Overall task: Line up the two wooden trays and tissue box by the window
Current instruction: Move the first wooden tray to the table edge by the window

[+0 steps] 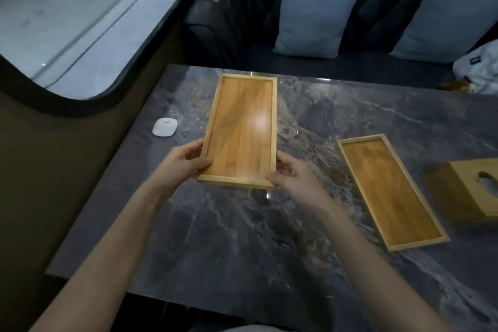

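A long wooden tray (242, 127) lies lengthwise over the marble table (242, 237), its far end near the table's back edge. My left hand (186, 164) grips its near left corner and my right hand (291, 175) grips its near right corner. A second wooden tray (390, 191) lies flat to the right, angled slightly. Beyond it, at the right edge of view, sits a wooden tissue box (469, 188), partly cut off. The window (67, 21) runs along the left side.
A small white rounded pad (165, 127) lies near the table's left edge. Behind the table is a dark sofa (242, 21) with two pale blue cushions (315, 19) and a white bag (479, 67) at the far right.
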Available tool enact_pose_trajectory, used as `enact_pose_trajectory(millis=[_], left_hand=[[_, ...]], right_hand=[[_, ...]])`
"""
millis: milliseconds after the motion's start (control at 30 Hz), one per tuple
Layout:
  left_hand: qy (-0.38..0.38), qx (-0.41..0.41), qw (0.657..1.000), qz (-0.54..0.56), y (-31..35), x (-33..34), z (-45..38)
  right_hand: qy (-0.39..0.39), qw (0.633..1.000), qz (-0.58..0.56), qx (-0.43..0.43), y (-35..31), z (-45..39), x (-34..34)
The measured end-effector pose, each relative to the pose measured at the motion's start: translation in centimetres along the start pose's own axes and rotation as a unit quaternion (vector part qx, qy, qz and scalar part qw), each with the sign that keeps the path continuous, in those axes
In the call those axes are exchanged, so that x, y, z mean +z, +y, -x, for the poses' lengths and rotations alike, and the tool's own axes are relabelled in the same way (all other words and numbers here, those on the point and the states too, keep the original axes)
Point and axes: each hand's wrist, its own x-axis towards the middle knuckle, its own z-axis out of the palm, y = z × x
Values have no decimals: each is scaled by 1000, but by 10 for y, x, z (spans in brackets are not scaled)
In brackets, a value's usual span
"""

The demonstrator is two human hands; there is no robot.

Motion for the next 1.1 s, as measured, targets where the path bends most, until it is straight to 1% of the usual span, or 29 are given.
enact_pose_trajectory(millis=[167, 300, 533, 700, 933, 1100], left_hand=[[42, 8, 999, -6, -3, -61, 3], [62, 0, 998, -34, -11, -108, 2], [57, -72, 994, -58, -45, -167, -7], [50, -108, 991, -58, -76, -192, -14], [54, -134, 989, -42, -103, -212, -21], [53, -137, 988, -35, -116, -220, -28]], right_hand=[[-30, 999, -8, -15, -13, -35, 54], [-44, 999, -1, 5, -9, -66, 103], [-76, 994, 17, 75, 12, -99, 178], [-70, 990, 22, 120, 28, -110, 212], [-65, 988, 56, 132, 40, -121, 239], [-57, 988, 47, 136, 44, -121, 251]])
